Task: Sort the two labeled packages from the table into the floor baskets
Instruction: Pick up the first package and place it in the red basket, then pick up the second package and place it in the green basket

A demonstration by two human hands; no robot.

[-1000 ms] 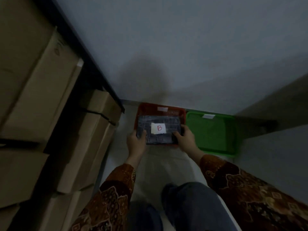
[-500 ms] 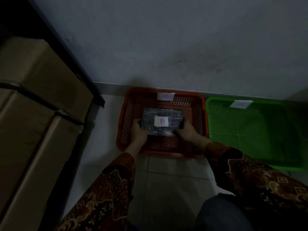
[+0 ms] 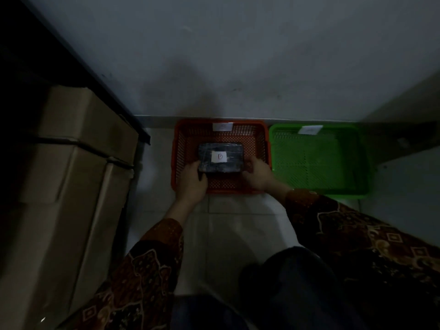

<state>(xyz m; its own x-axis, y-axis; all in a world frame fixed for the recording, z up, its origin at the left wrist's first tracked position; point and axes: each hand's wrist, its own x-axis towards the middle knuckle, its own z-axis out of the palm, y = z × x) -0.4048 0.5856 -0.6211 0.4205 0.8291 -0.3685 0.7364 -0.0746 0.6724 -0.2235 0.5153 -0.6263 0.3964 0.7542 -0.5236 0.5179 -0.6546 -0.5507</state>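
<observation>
A dark wrapped package (image 3: 228,148) with a white label marked "B" lies flat inside the red floor basket (image 3: 176,148), roughly in its middle. My left hand (image 3: 191,181) grips the package's near left corner, thumb on its top edge. My right hand (image 3: 257,173) holds the near right corner, fingers curled against its side. A green basket (image 3: 316,163) stands right beside the red one with nothing in it. Each basket has a small white tag on its far rim; the writing on them is unreadable. No second package is in view.
Stacked cardboard boxes (image 3: 78,163) and a black shelf edge (image 3: 119,103) fill the left side. The wall (image 3: 238,67) runs directly behind both baskets. Pale tiled floor (image 3: 238,222) lies between the baskets and my knees. A light-coloured surface rises at the far right.
The package went down from above the red basket onto its floor. My hands slid from its sides back to its near corners, and the view drew closer to the baskets.
</observation>
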